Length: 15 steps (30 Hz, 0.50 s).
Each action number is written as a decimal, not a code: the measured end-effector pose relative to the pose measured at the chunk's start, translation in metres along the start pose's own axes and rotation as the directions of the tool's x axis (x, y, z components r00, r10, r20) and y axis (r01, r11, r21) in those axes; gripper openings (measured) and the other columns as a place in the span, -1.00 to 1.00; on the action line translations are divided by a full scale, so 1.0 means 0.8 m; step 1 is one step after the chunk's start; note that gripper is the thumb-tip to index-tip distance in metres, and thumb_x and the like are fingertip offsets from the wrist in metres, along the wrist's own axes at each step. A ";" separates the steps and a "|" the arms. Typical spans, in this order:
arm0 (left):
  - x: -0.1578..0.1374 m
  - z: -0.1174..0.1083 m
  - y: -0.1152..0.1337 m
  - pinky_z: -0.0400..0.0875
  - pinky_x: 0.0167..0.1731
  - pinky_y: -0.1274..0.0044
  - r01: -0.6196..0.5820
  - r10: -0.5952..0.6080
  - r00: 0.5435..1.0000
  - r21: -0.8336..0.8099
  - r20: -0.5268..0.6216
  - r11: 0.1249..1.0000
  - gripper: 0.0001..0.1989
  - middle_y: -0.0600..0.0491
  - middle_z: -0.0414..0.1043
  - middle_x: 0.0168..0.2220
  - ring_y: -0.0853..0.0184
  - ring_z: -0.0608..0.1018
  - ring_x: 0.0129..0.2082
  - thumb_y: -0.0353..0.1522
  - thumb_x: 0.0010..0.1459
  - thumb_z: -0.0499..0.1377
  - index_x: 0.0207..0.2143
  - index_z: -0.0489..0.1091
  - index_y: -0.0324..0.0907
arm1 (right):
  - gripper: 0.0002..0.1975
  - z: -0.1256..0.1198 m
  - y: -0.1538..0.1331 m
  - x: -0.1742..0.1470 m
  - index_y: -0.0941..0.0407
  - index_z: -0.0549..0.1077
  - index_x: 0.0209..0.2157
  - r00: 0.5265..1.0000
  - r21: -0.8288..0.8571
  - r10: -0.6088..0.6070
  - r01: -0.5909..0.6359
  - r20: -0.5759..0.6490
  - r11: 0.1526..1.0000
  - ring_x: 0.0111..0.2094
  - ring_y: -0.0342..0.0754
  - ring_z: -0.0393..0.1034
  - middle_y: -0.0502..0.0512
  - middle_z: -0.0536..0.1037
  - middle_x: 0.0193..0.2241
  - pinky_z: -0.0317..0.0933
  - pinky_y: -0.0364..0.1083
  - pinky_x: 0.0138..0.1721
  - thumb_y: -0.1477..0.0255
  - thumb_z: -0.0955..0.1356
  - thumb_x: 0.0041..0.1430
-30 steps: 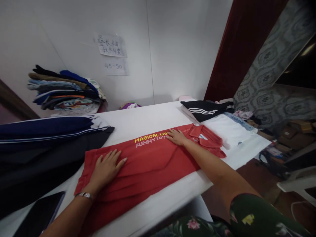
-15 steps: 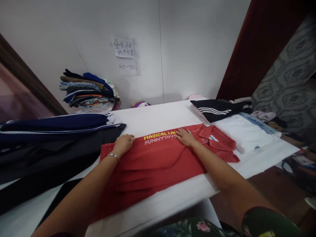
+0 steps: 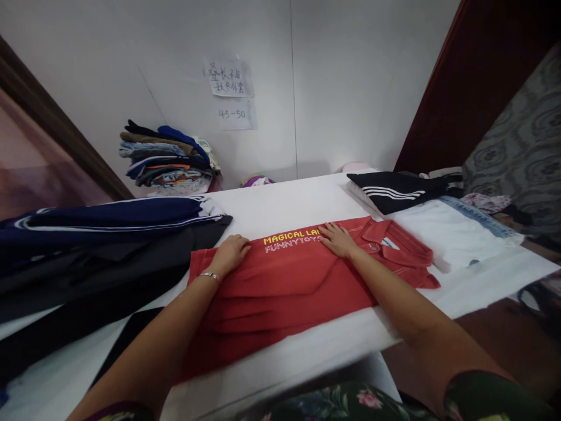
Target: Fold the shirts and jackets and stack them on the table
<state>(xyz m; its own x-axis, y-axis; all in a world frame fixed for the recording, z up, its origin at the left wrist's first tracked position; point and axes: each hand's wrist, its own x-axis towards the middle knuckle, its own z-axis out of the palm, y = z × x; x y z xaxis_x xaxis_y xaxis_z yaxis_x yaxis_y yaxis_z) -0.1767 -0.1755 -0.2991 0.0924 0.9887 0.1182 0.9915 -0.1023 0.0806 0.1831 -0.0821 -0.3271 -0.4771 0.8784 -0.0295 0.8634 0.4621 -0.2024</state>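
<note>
A red collared shirt (image 3: 280, 298) with yellow and white lettering lies on its side across the white table, its collar to the right and its hem to the left. My left hand (image 3: 233, 252) rests on the shirt's far edge near the hem, fingers laid over the cloth and slightly bent. A bracelet circles that wrist. On the lettering, my right hand (image 3: 338, 240) lies flat with its fingers spread, covering the end of the words. Soft wrinkles run along the shirt's near half.
Dark trousers and navy garments (image 3: 114, 225) lie at the left. A tall stack of folded clothes (image 3: 170, 158) stands against the wall at the back. To the right are a black striped garment (image 3: 394, 192) and a white garment (image 3: 451, 237). The white table's near edge (image 3: 324, 345) runs below the shirt.
The view has shifted slightly, so everything sits a little farther right. Both hands stay at nearly the same places on the red shirt.
</note>
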 end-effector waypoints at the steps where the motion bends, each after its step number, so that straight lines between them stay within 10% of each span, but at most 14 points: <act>1: -0.001 0.001 0.002 0.33 -0.02 0.40 0.011 -0.011 1.000 -0.007 0.019 1.000 -0.67 -0.12 0.51 -0.16 0.18 0.49 -0.10 -0.29 0.22 -0.02 -0.16 0.48 -0.21 | -0.43 0.001 0.001 0.001 0.04 0.11 0.33 1.000 -0.006 -0.002 0.002 -0.002 1.000 0.39 0.11 -0.21 0.17 0.00 0.38 -0.20 0.18 0.31 0.14 0.08 0.38; 15: -0.003 -0.017 0.003 0.33 -0.28 0.46 0.210 -0.205 0.959 -0.005 0.194 0.978 -0.62 -0.07 0.56 -0.26 0.21 0.55 -0.25 -0.15 0.26 -0.07 -0.28 0.45 -0.15 | -0.45 0.008 0.006 0.004 0.01 0.18 0.30 1.000 -0.030 -0.003 0.003 0.005 1.000 0.38 0.10 -0.18 0.13 0.03 0.37 -0.20 0.17 0.30 0.14 0.07 0.37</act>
<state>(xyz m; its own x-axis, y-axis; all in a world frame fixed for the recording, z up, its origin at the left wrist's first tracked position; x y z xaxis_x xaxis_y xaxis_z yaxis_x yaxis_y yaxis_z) -0.1761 -0.1797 -0.2857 -0.0972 0.9907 -0.0956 0.9882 0.1075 0.1089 0.1850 -0.0779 -0.3347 -0.4806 0.8763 -0.0338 0.8664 0.4686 -0.1727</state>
